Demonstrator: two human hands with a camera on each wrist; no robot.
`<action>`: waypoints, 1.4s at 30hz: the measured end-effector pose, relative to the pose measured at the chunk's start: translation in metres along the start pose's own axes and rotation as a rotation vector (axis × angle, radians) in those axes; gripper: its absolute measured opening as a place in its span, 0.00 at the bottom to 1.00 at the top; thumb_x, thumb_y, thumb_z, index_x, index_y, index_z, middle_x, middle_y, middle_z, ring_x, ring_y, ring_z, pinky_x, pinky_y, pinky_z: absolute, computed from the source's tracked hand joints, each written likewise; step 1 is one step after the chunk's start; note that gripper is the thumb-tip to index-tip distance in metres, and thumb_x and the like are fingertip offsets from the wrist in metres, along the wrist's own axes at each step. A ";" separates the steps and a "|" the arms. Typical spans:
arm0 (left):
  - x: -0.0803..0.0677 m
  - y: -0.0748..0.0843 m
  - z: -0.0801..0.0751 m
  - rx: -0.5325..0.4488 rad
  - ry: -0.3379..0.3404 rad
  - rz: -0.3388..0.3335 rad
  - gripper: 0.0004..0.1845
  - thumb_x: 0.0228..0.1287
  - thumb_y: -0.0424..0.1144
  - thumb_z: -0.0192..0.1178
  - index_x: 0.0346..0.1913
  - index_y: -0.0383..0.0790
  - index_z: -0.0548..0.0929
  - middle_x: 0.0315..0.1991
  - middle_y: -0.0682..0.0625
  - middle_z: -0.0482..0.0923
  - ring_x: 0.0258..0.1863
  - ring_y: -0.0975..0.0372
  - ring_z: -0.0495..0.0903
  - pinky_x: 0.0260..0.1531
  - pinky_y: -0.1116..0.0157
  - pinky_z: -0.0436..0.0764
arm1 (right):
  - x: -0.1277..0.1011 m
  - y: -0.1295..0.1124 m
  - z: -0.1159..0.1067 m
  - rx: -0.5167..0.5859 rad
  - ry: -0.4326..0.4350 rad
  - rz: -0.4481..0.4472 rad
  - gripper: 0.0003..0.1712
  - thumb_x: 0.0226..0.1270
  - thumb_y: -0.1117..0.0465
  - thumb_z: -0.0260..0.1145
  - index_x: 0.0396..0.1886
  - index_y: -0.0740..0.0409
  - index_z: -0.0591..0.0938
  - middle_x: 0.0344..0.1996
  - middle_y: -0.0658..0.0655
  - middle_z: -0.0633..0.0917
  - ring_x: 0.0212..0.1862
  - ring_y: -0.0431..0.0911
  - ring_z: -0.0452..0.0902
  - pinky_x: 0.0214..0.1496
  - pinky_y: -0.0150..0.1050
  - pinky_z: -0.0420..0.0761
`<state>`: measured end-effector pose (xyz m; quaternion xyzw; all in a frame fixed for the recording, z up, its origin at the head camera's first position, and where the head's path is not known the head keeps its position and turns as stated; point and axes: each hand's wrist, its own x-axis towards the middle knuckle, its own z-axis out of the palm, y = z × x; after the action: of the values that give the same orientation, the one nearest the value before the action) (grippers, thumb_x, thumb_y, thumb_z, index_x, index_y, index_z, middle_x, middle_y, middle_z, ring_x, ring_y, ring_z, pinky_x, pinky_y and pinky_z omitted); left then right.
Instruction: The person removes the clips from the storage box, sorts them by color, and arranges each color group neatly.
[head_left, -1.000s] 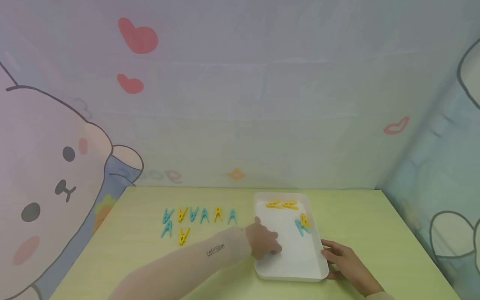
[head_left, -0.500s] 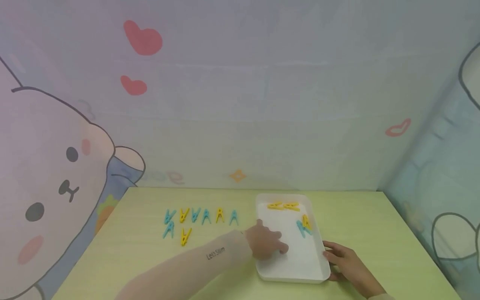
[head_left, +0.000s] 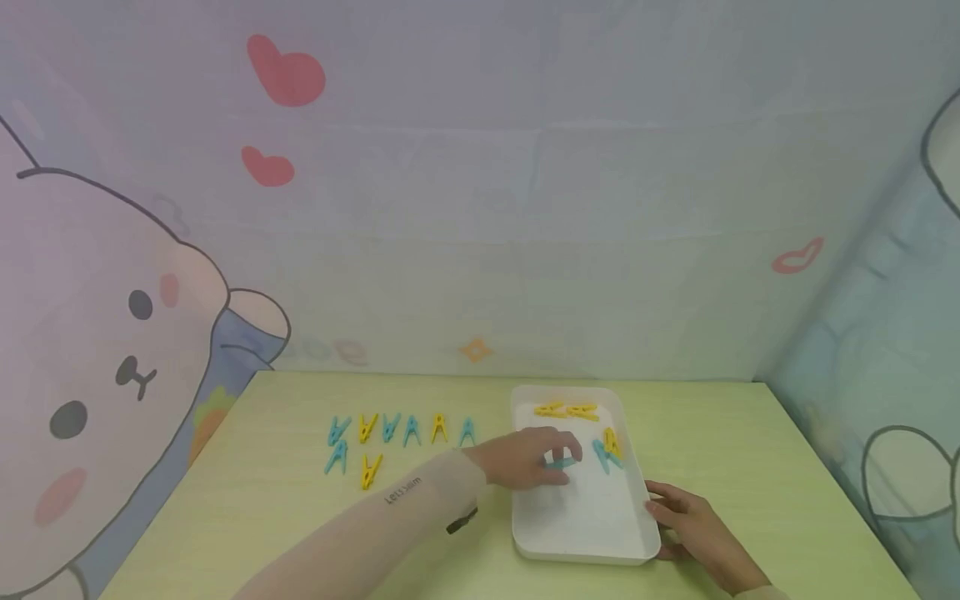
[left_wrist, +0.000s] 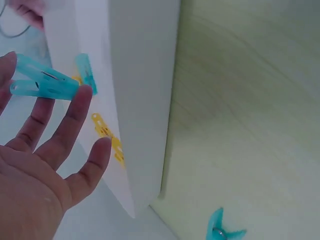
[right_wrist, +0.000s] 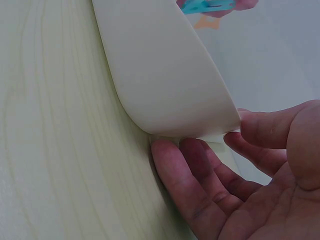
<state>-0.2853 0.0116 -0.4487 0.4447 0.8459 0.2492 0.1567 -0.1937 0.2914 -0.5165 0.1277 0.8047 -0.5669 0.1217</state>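
Turquoise plastic clothes peg [head_left: 559, 461] sits pinched at the tips of your left hand [head_left: 525, 458], lifted just above the floor of the shallow white plastic tray [head_left: 592, 542], roughly mid-tray. In the left wrist view the peg [left_wrist: 42, 82] is caught between your fingertips [left_wrist: 82, 95] with the other fingers fanned out loosely. Its long axis lies nearly level, running across the tray's width; the split end points toward your thumb side and the joined end rests against your middle fingertip. Which end is the clamping one is hard to tell from here.

Your right hand [head_left: 693, 521] rests against the tray's near right corner, its fingers [right_wrist: 190, 180] straight and relaxed, tucked under and beside the rim, steadying it without gripping.

Judging from the pinch, it looks light: only fingertips are on the peg, so squeeze across its flat sides rather than its edges, or it may twist out. Lift it straight over the tray's left wall before swinging it sideways, so the tip doesn't catch the rim. Keep the right hand pressing lightly so the tray stays put.

Two yellow pegs [head_left: 566, 410] lie at the far end of the tray, a yellow and turquoise pair [head_left: 607, 450] near its right wall, and a row of turquoise and yellow pegs [head_left: 401, 429] lies on the pale green wooden table [head_left: 750, 467], left of the tray.
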 end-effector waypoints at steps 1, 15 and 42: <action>-0.001 0.000 -0.001 -0.063 0.017 -0.011 0.14 0.71 0.44 0.61 0.56 0.54 0.76 0.46 0.57 0.75 0.40 0.67 0.76 0.45 0.71 0.75 | 0.000 0.000 0.000 0.001 0.000 0.002 0.30 0.75 0.57 0.60 0.70 0.66 0.68 0.52 0.63 0.80 0.43 0.50 0.77 0.38 0.47 0.84; -0.037 -0.027 -0.029 -0.581 0.165 -0.113 0.14 0.73 0.45 0.58 0.58 0.55 0.73 0.51 0.49 0.74 0.45 0.53 0.84 0.52 0.53 0.77 | 0.004 -0.003 -0.006 -0.019 -0.014 0.008 0.30 0.75 0.57 0.59 0.71 0.66 0.67 0.55 0.65 0.78 0.43 0.50 0.77 0.39 0.47 0.84; -0.123 -0.085 -0.043 -0.019 0.036 -0.184 0.14 0.75 0.40 0.56 0.59 0.48 0.74 0.54 0.53 0.72 0.50 0.58 0.76 0.50 0.59 0.76 | 0.008 -0.005 -0.005 -0.032 -0.027 -0.006 0.31 0.74 0.56 0.60 0.71 0.67 0.67 0.56 0.67 0.78 0.44 0.50 0.78 0.39 0.46 0.84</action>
<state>-0.2952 -0.1434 -0.4554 0.3589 0.8836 0.2494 0.1679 -0.2029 0.2945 -0.5128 0.1156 0.8124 -0.5558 0.1330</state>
